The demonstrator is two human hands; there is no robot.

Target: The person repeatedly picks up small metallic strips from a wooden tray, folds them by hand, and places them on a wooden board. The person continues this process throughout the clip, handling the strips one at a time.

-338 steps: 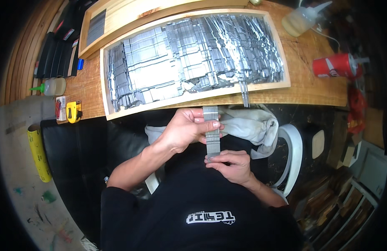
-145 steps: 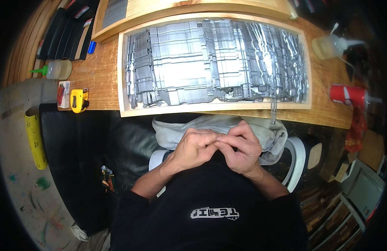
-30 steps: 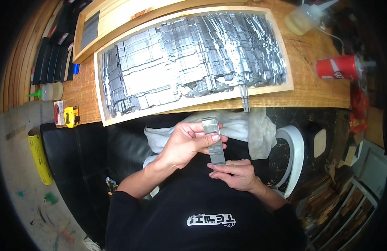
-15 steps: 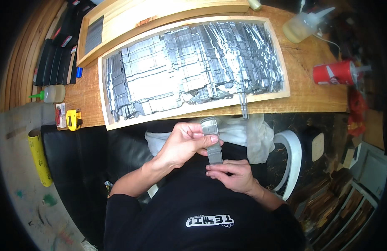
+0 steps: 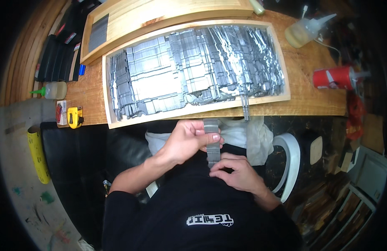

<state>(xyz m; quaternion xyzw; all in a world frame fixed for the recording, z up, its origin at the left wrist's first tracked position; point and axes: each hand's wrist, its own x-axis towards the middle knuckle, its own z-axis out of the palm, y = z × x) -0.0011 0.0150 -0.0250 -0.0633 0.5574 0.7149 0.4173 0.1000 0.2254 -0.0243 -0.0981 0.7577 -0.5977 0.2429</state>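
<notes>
A bundle of thin dark grey strips (image 5: 212, 155) stands roughly upright in front of my chest. My left hand (image 5: 187, 141) grips it around its upper half, the thumb lying across the front. At the bundle's lower end, my right hand (image 5: 235, 172) has thumb and forefinger pinched together at the bottom corner; whether a single strip is between them is too small to tell. Just beyond my hands lies a shallow wooden tray (image 5: 193, 109) filled with layers of similar grey strips (image 5: 156, 79). A few strips (image 5: 246, 109) jut over its near rim.
Behind the tray sits another wooden tray (image 5: 181, 13) with a grey stack at its left end. A yellow tape measure (image 5: 75, 117) and a green-tipped bottle (image 5: 55, 90) are at left. A squeeze bottle (image 5: 300, 34) and a red can (image 5: 334, 78) stand at right.
My right hand's fingertips have closed into a tighter pinch at the bundle's lower end. The bundle has turned slightly in my left hand, and the view has shifted a little.
</notes>
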